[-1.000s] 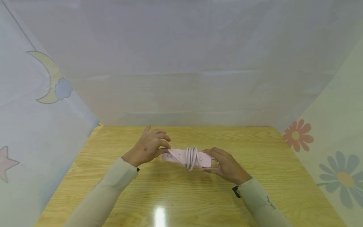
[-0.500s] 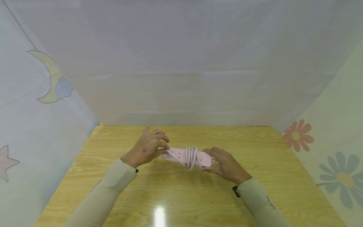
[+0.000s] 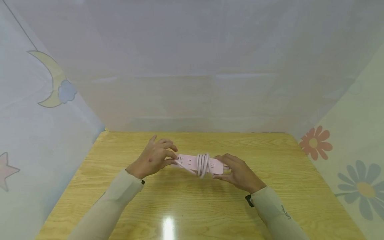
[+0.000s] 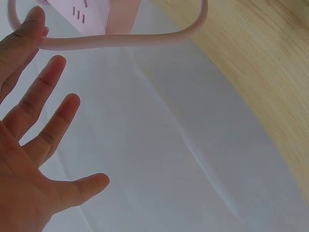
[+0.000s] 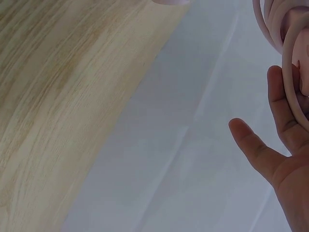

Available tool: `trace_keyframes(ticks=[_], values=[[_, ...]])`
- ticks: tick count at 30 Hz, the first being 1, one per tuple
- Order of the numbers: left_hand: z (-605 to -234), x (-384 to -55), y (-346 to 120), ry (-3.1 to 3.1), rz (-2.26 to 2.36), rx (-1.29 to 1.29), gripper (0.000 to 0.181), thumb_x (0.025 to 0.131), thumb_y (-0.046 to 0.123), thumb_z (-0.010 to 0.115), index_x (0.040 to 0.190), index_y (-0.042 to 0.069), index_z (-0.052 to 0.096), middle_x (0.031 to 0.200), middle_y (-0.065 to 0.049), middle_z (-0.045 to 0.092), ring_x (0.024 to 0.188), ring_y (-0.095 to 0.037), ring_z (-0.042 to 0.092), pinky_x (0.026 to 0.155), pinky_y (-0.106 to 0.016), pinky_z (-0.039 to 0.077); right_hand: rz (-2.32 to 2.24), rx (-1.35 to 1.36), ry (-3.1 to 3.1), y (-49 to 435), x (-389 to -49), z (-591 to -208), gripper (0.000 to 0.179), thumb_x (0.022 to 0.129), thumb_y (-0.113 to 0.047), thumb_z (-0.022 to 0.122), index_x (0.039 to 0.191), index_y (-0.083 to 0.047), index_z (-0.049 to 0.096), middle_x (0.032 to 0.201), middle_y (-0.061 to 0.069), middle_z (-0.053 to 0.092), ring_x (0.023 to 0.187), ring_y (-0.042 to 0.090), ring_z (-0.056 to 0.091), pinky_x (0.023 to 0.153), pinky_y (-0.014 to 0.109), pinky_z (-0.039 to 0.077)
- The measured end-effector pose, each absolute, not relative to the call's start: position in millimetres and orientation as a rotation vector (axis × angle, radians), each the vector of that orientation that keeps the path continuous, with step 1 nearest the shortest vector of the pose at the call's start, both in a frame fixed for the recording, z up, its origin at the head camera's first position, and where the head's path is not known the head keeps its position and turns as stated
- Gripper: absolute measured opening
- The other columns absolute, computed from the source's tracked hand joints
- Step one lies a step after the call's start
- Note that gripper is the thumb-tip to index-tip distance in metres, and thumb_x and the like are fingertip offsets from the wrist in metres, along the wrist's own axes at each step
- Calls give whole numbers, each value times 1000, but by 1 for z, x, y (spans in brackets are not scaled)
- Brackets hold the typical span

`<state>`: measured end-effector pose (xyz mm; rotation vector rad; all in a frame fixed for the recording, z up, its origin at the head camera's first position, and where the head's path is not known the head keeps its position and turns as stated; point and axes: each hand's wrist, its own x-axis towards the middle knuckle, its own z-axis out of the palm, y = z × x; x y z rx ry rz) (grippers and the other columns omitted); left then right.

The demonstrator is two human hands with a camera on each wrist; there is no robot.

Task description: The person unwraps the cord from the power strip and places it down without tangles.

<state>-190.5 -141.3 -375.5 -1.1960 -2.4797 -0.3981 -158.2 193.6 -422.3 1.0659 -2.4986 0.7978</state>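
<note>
A pink power strip (image 3: 192, 160) is held over the table in the head view, its pale pink cord (image 3: 203, 165) wound several times around its middle. My left hand (image 3: 153, 158) pinches a loose stretch of cord between thumb and forefinger near the strip's left end, the other fingers spread. In the left wrist view this cord (image 4: 145, 40) bows out from the pinch, past the slotted face of the strip (image 4: 79, 12). At the right end, my right hand (image 3: 240, 173) grips the strip between thumb and fingers. A cord loop (image 5: 287, 63) crosses its fingers in the right wrist view.
The wooden table (image 3: 186, 206) lies beneath both hands. A pale sheet (image 3: 192, 100) rises behind its far edge. Side sheets stand left and right, printed with a moon (image 3: 54, 78) and flowers (image 3: 313, 142).
My left hand has shifted slightly left with the pinched cord. The strip's left end has risen a little, while the right hand keeps its grip almost unmoved.
</note>
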Motion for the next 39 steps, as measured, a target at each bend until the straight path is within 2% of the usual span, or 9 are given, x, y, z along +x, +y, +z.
trace_keyframes(ticks=[18,32,39], values=[[-384,-188,-146,-2492,-424,-1174,12,77,28,86,83,19,80,110,-1,68,114,-25,60,99,-75,31,754,1034,-2485,195,-161,-423,62,73,-25,90,128,-11,63,105,-3,65,87,8,60,69,34,56],[-395,-184,-148,-2500,-509,-1161,9,80,27,83,84,20,79,118,-4,66,116,-26,59,102,-73,29,741,1042,-2445,197,-163,-423,64,71,-23,91,128,-10,64,103,-3,64,84,6,58,67,26,52],[-402,-182,-150,-2515,-532,-1149,9,78,26,84,85,21,80,115,-4,64,117,-26,57,103,-71,30,750,1037,-2445,197,-163,-425,64,70,-22,91,128,-10,64,105,-2,65,88,8,60,68,29,53]])
